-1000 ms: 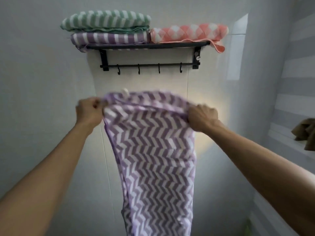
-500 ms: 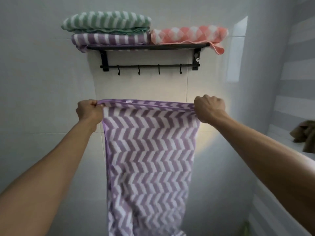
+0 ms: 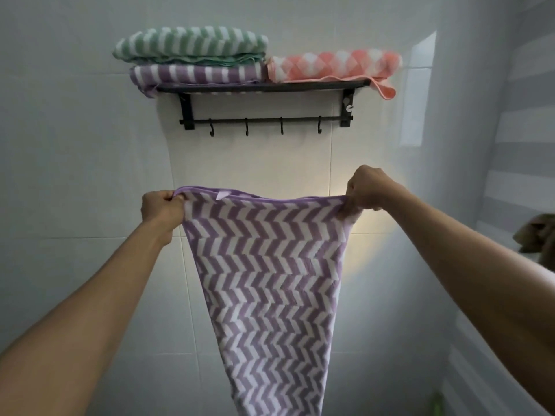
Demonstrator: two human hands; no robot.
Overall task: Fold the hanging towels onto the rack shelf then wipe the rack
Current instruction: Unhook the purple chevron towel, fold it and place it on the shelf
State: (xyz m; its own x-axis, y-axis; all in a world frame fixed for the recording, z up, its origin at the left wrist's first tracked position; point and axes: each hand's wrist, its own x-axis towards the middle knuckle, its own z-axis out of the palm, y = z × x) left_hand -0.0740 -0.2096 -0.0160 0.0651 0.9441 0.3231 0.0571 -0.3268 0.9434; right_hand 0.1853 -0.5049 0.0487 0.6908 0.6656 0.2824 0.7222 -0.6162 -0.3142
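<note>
A purple and white zigzag towel (image 3: 267, 283) hangs spread in front of me, below the rack. My left hand (image 3: 160, 210) grips its top left corner and my right hand (image 3: 368, 190) grips its top right corner. Its top edge sags slightly between them. The black wall rack (image 3: 261, 86) is above, with a hook bar (image 3: 264, 121) that carries nothing. On its shelf lie a folded green striped towel (image 3: 192, 45) on top of a folded purple striped towel (image 3: 195, 75), and a folded pink checked towel (image 3: 333, 66) to the right.
White tiled wall behind the rack. A striped wall runs along the right side, with a brown cloth (image 3: 537, 235) on a ledge there. A corner of the pink towel droops over the shelf's right end.
My hands have pulled apart and stretched the towel's top edge wide. The towel has dropped a little lower and its lower part now tapers inward.
</note>
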